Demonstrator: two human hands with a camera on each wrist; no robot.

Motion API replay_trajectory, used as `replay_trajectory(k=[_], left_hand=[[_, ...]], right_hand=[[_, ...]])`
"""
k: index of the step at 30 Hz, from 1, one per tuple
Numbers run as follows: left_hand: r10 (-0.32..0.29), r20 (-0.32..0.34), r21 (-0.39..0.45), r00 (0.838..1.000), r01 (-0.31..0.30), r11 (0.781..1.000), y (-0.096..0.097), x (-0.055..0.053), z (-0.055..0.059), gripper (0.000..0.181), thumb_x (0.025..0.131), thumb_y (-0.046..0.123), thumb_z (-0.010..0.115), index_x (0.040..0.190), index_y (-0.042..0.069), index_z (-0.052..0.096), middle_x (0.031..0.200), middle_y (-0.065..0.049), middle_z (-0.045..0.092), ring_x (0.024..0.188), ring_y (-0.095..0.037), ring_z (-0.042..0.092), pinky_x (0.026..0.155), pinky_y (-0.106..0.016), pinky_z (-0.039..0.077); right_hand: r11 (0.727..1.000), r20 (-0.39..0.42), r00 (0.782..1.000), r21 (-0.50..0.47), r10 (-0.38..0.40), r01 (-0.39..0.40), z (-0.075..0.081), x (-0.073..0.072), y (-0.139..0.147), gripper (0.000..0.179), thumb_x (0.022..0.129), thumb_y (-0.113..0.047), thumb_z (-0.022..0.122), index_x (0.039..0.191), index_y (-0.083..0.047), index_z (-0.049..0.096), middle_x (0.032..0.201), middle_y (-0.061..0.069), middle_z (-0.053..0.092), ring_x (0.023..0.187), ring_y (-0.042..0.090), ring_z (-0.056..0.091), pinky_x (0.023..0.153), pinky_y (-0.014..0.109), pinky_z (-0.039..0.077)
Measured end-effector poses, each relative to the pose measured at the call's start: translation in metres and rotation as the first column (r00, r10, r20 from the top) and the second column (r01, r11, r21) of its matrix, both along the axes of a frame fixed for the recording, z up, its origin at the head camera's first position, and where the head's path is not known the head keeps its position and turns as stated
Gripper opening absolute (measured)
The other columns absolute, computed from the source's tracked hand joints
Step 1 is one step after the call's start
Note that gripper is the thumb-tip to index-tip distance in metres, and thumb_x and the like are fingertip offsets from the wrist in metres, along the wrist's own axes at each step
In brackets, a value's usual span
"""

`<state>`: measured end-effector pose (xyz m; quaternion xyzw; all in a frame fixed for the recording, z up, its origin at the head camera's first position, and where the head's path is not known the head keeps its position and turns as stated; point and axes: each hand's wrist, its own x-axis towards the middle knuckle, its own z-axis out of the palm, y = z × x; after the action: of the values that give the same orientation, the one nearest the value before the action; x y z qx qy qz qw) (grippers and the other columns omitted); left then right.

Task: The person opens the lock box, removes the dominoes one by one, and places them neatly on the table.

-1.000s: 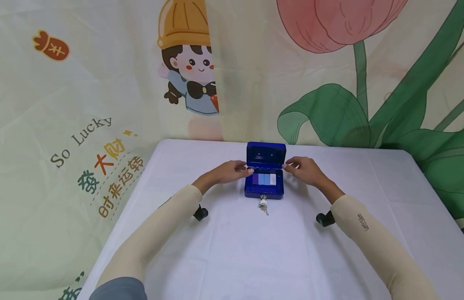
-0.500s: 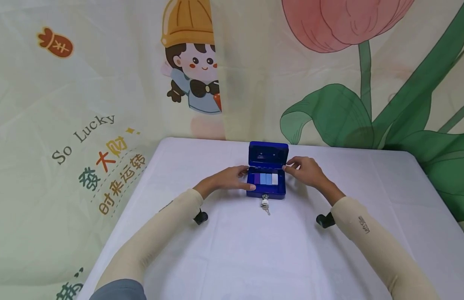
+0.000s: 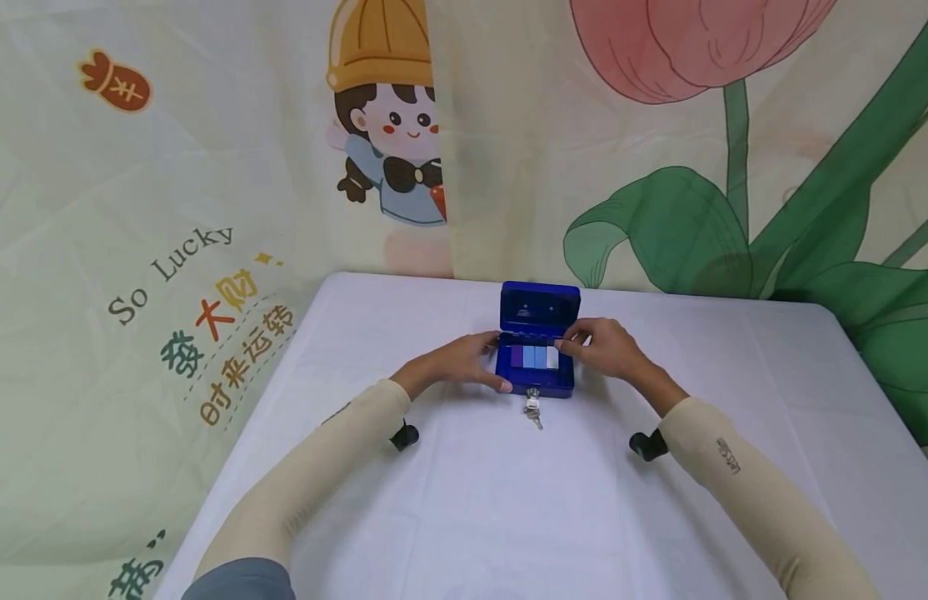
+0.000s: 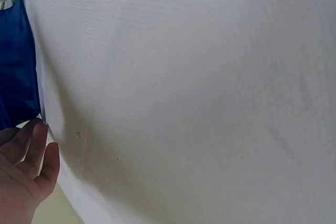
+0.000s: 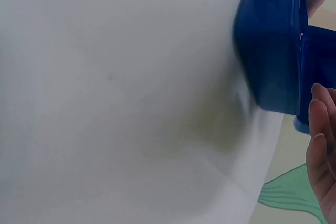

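Observation:
A small blue cash box (image 3: 542, 388) sits on the table with its lid (image 3: 541, 306) raised. Inside lies a row of purple, blue and white pieces (image 3: 535, 357). Keys (image 3: 534, 410) hang from the lock at its front. My left hand (image 3: 458, 360) holds the box's left side, thumb at the front corner and fingers toward the back. My right hand (image 3: 608, 346) is at the right rear corner, thumb over the rim by the white piece. In the right wrist view, my right fingers (image 5: 317, 124) are loosely bent beside the lid; the thumb's contact is hidden.
A white cloth covers the table (image 3: 464, 500). Printed fabric (image 3: 509, 167) hangs behind the table's rear edge, close to the box. Black wrist-worn devices (image 3: 649, 445) stick out below both sleeves.
My left thumb has slid from the box's rear left inner edge to its front left corner. My right thumb has shifted left over the rim. The head view has swung slightly.

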<state>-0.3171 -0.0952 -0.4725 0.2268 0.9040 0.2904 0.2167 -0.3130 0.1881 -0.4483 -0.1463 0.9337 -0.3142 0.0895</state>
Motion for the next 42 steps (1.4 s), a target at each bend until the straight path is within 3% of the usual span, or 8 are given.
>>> replay_trajectory(k=[17,31,42], left_hand=[[-0.015,-0.002,0.017,1.000,0.015,1.000,0.003,0.005,0.006,0.111,0.073,0.046,0.088,0.158,0.010,0.027,0.157,-0.012,0.042,0.143,-0.031,0.043,0.118,-0.047,0.035],[-0.021,-0.012,0.002,1.000,0.021,1.000,0.001,0.001,0.000,0.115,0.073,0.050,0.088,0.159,0.008,0.024,0.159,-0.014,0.039,0.146,-0.029,0.039,0.120,-0.045,0.033],[-0.039,-0.023,-0.019,0.999,0.039,0.999,0.002,0.003,0.004,0.116,0.073,0.052,0.087,0.159,0.006,0.023,0.159,-0.015,0.038,0.145,-0.030,0.040,0.119,-0.045,0.034]], right_hand=[[0.976,0.038,0.980,0.099,0.193,-0.196,0.002,-0.002,-0.036,0.049,0.088,-0.040,0.075,0.121,-0.004,0.070,0.086,0.002,0.071,0.077,0.017,0.064,0.074,0.033,0.057],[0.953,0.045,0.973,0.195,0.227,-0.232,-0.003,-0.006,-0.056,0.055,0.089,-0.041,0.076,0.129,-0.005,0.067,0.082,0.002,0.072,0.074,0.015,0.065,0.074,0.033,0.058],[0.941,0.049,0.970,0.233,0.240,-0.244,-0.009,-0.010,-0.068,0.055,0.089,-0.041,0.076,0.130,-0.004,0.067,0.088,0.004,0.073,0.073,0.016,0.063,0.075,0.034,0.057]])
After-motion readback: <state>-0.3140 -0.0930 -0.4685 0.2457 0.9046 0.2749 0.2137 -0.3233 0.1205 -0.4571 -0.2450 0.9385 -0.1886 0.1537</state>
